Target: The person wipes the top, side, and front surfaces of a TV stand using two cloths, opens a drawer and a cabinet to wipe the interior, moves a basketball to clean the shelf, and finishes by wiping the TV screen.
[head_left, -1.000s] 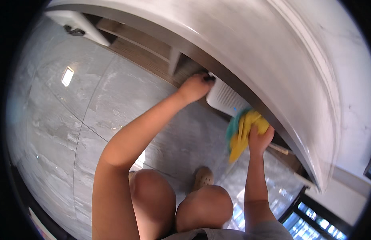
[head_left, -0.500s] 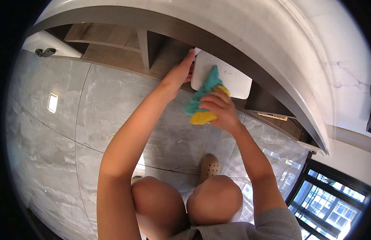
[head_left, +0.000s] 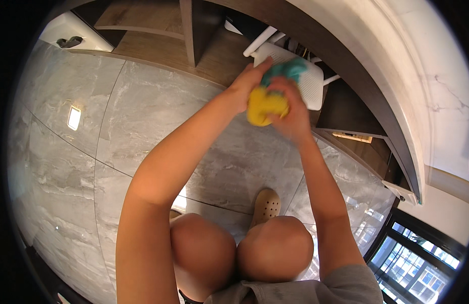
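A white router (head_left: 312,87) with a perforated top and several white antennas sits at the front of a dark wooden shelf. My left hand (head_left: 247,85) grips its left edge, thumb lying over the top; the other fingers are mostly hidden. In my right hand (head_left: 294,112) is a bunched cloth (head_left: 267,107), yellow on the near part and teal on the far part. The teal part lies against the router's top. Motion blurs the right fingers and the cloth.
Cables (head_left: 306,53) show behind the router. A curved cabinet edge (head_left: 353,93) overhangs it. Wooden compartments (head_left: 148,40) lie to the left, beside a white door with a dark handle (head_left: 70,42). My knees and a beige clog (head_left: 267,205) are below, on grey tiles (head_left: 214,157).
The router's antennas and cables have come into view. My right hand has moved the cloth up and bunched it closer to my left hand, which still holds the router's edge.
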Action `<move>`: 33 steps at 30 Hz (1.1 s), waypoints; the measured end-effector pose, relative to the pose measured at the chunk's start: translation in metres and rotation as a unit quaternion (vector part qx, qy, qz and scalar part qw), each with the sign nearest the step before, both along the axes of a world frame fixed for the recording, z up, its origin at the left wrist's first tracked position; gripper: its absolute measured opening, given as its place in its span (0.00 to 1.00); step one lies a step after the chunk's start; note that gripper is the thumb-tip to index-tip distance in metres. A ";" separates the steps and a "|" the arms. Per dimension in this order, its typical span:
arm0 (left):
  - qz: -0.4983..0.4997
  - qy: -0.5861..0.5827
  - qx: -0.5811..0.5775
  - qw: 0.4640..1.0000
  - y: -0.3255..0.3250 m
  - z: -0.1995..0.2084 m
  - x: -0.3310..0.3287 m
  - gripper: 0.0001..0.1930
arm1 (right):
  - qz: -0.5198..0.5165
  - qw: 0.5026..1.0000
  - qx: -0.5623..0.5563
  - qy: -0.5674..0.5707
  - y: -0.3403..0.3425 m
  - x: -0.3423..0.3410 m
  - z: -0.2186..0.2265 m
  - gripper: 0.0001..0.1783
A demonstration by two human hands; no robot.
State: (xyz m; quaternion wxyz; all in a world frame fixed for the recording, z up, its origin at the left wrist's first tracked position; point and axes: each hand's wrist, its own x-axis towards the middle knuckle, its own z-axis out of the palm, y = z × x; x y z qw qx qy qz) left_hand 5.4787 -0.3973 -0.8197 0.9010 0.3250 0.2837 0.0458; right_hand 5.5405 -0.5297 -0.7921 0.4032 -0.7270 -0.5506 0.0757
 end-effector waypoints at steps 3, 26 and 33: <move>0.027 0.009 0.037 0.999 -0.002 0.008 -0.002 0.23 | 0.078 0.996 -0.028 0.035 -0.027 0.001 0.010 0.23; -0.042 -0.097 -0.045 0.993 0.050 0.084 0.029 0.19 | -0.375 0.867 -0.300 -0.134 0.024 0.111 -0.049 0.34; -0.016 -0.099 -0.036 0.994 0.042 0.101 0.020 0.22 | -0.309 0.886 -0.256 -0.232 0.058 0.155 -0.051 0.30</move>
